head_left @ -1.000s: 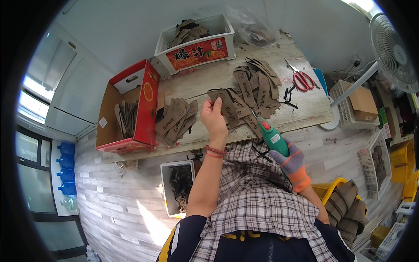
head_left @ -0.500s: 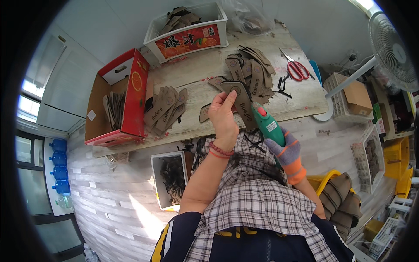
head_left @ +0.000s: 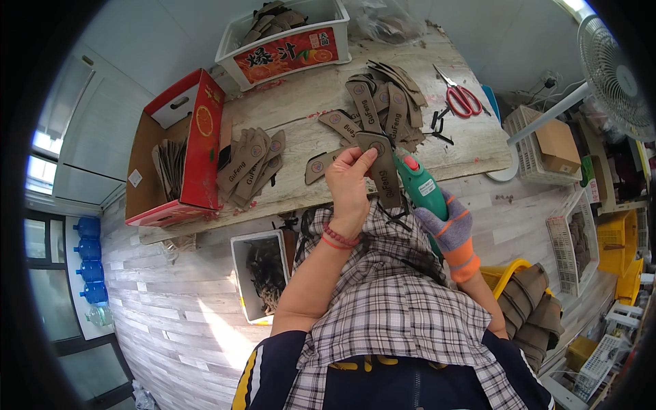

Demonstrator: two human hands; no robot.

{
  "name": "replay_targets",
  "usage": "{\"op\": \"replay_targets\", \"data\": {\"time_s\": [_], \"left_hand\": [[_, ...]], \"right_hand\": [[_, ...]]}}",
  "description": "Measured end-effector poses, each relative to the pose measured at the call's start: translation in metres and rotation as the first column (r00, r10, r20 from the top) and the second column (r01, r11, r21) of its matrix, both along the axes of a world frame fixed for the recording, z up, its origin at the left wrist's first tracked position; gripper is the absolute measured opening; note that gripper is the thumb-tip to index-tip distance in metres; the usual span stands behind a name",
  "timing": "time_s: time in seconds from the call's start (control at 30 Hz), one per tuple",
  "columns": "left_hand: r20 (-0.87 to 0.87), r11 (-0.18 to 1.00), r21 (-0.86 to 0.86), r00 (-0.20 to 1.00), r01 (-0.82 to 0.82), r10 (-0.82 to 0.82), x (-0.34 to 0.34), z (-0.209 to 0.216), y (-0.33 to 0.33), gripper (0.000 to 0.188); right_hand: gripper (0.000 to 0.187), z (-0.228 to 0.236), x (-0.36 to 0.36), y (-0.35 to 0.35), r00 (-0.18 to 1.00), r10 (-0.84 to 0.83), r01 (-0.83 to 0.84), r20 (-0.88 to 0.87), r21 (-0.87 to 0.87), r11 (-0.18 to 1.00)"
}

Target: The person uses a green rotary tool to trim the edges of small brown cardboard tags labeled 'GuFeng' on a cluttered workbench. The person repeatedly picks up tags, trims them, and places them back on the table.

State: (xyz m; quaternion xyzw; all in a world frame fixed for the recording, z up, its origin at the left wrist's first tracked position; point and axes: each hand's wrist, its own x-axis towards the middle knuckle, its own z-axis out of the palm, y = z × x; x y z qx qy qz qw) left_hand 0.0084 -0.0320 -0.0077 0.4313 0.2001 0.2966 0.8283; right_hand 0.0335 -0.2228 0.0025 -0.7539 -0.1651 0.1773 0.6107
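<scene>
My left hand (head_left: 350, 186) is bare and grips a long brown cardboard tag (head_left: 381, 169) by its rounded upper end, holding it over the table's near edge. My right hand (head_left: 447, 227), in a grey and orange glove, is closed around a green power tool (head_left: 418, 183) with a red button. The tool's tip meets the tag's right side. Past my hands, a heap of the same brown tags (head_left: 384, 104) lies on the wooden table (head_left: 307, 96). A second fanned stack of tags (head_left: 250, 162) lies to the left.
An open red carton (head_left: 183, 142) of cardboard pieces stands at the table's left, a white crate (head_left: 281, 42) of pieces at the back. Red scissors (head_left: 459, 96) lie far right. A white bin (head_left: 258, 272) of scraps sits below the table. A fan (head_left: 611, 68) and baskets stand right.
The view has shifted so the table sits slightly higher and closer. My left hand has brought the tag down toward my lap, and the green tool now meets its right edge.
</scene>
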Motion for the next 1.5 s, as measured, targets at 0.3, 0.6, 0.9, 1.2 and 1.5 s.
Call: {"op": "replay_targets", "data": {"time_s": [0.3, 0.6, 0.9, 1.2, 1.5], "left_hand": [[-0.023, 0.975, 0.220, 0.999, -0.041, 0.047, -0.003, 0.006, 0.013, 0.015], [-0.075, 0.887, 0.460, 0.997, 0.037, -0.003, -0.005, 0.004, 0.023, 0.016], [-0.116, 0.831, 0.528, 0.984, 0.177, -0.136, -0.009, 0.006, 0.020, 0.014], [-0.268, 0.582, 0.749, 0.948, 0.317, -0.171, -0.019, 0.019, 0.049, 0.014], [-0.245, -0.077, 0.904, 0.658, 0.421, 0.712, -0.049, 0.017, 0.095, 0.035]], "right_hand": [[0.049, 0.004, 0.000, -0.003, 0.999, 0.052, -0.051, 0.017, -0.039, 0.998], [0.050, 0.007, -0.002, -0.003, 0.997, 0.071, -0.070, -0.039, 0.024, 0.997], [0.052, 0.005, 0.003, -0.005, 0.999, 0.039, -0.038, 0.005, -0.026, 0.999], [0.053, 0.007, 0.006, -0.004, 0.997, 0.079, -0.079, 0.009, 0.012, 0.997], [0.044, -0.005, 0.004, -0.016, 0.992, 0.003, 0.003, -0.124, 0.054, 0.999]]}}
